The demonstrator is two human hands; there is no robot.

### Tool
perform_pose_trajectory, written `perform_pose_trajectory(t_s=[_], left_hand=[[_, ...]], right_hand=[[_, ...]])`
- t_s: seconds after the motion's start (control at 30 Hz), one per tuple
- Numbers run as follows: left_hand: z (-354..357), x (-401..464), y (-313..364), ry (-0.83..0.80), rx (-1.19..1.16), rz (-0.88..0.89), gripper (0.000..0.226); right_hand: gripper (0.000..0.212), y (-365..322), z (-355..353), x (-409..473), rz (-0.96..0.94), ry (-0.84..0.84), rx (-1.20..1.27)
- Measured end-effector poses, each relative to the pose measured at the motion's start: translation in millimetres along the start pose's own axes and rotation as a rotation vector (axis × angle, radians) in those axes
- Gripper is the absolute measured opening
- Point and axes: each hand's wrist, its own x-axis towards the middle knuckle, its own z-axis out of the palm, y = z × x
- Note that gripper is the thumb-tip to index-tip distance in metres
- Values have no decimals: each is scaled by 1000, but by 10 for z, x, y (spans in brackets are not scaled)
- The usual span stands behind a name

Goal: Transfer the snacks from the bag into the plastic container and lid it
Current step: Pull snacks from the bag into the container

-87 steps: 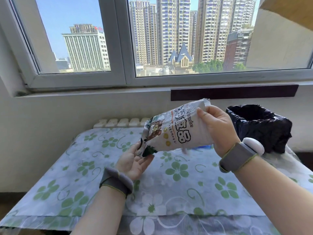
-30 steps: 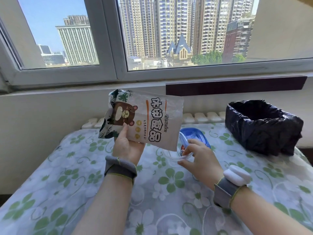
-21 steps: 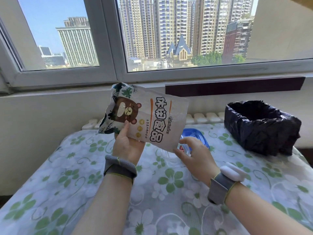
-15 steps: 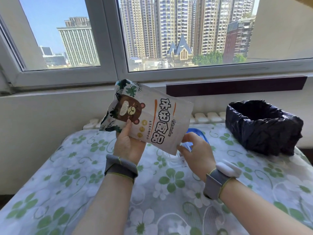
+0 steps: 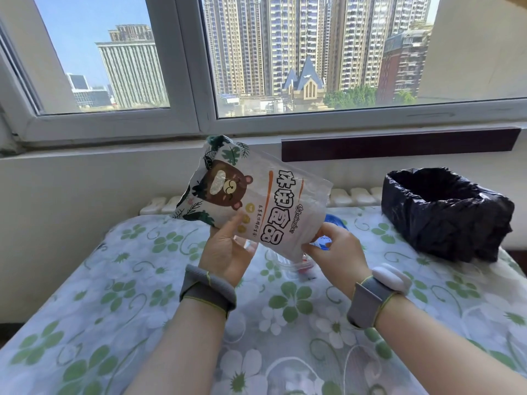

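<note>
A white snack bag (image 5: 273, 206) with a brown bear print hangs tilted over the table, its lower corner pointing down to the right. My left hand (image 5: 228, 249) grips the bag from below at its left side. My right hand (image 5: 336, 252) pinches the bag's lower right corner. Under that corner stands a clear plastic container (image 5: 285, 265), mostly hidden by the bag and my hands; something red shows inside it. A blue lid (image 5: 335, 223) lies behind the container, largely covered by the bag.
The table (image 5: 142, 295) wears a white cloth with green flowers. A bin lined with a black bag (image 5: 445, 212) stands at the back right. A white radiator (image 5: 159, 205) and the wall under the window run along the table's far edge.
My right hand let go of the container's rim and rose to the bag's lower corner. The bag tipped further, its lower corner now over the container.
</note>
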Motion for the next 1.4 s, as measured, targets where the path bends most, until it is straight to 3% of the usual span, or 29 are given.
perform_pose_trajectory(t_s=[0.17,0.3,0.5,0.8,1.2,1.4], left_hand=[[29,-63,-82,-6,107,43,45],[-33,-94,-65,-27,264,-28,38],[-30,-72,-5,21,310,31,26],[53,-110,15,62,387,144,28],[60,-116,-18,108,382,173,34],[53,-107,-7,118,333,181,35]], right_hand=[[11,5,-16,-11,12,16,84],[12,46,-30,-9,34,6,131],[12,35,-19,-1,22,-2,94],[35,22,-5,-45,102,-43,-65],[26,-1,-27,-68,105,-49,-61],[35,26,-15,-55,131,-56,-44]])
